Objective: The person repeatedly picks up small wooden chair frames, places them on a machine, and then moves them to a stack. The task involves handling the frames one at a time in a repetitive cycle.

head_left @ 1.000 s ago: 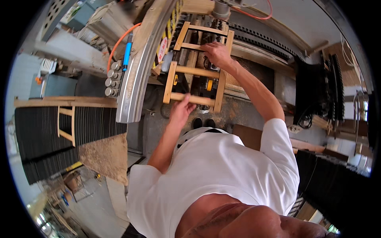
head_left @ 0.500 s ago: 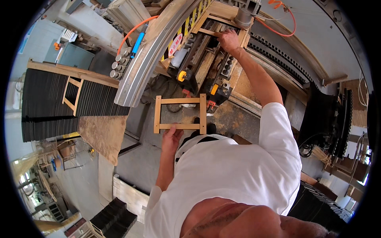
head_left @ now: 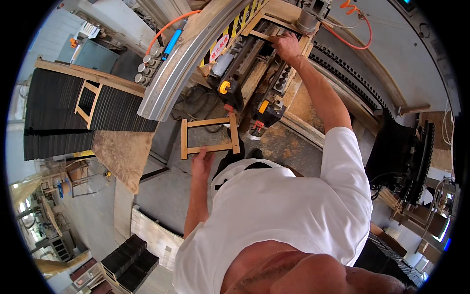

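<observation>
Left hand grips wooden frame above sawdusty floor.

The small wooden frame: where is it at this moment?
In the head view, the small wooden frame sits centre-left, held at its lower rail by the left hand, below the machine's curved metal guard.

Viewpoint: looking straight down over a person in a white T-shirt standing at a woodworking machine.
Left hand: grips the lower rail of a small rectangular wooden frame, held flat above the concrete floor.
Right hand: arm stretched up, fingers resting on a wooden frame piece lying in the machine.
Machine: curved grey metal guard, orange coiled hose.
Left side: black roller conveyor carrying another wooden frame.
Floor: sawdust near the machine.
</observation>
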Demonstrator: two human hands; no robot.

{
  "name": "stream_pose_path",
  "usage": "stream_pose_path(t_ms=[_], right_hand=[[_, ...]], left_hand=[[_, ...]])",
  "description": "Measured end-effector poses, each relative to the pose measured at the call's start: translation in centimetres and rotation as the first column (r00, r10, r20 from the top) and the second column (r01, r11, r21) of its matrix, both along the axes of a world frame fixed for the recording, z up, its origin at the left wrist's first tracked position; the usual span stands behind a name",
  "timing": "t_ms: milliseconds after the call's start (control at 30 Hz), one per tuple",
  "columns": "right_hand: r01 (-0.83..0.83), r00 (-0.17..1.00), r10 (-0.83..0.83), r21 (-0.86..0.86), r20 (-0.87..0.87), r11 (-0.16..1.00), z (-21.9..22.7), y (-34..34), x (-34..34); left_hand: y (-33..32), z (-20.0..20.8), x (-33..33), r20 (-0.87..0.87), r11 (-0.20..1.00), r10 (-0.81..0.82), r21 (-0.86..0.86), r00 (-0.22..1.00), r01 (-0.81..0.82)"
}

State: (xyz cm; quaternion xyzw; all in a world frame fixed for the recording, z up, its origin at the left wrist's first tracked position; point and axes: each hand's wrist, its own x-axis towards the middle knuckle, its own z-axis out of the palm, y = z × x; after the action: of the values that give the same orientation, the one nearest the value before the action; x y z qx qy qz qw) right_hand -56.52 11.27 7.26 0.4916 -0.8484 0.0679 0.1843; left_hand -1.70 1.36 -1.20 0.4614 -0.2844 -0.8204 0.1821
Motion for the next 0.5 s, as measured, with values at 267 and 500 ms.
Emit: stream_pose_path(t_ms=[267, 500], right_hand=[[0.009, 0.999, -0.012, 0.060, 0.052, 0.998, 1.1, -0.1, 0.5], [0.027, 0.998, -0.030, 0.046, 0.063, 0.999, 1.7, -0.3, 1.4]], left_hand=[[-0.6, 0.6, 1.3, 0.034, 0.995, 0.043, -0.089, 0.999, -0.040], [-3.2, 7.6, 5.6, -0.056, 0.946, 0.045, -0.318, 0.997, -0.060]])
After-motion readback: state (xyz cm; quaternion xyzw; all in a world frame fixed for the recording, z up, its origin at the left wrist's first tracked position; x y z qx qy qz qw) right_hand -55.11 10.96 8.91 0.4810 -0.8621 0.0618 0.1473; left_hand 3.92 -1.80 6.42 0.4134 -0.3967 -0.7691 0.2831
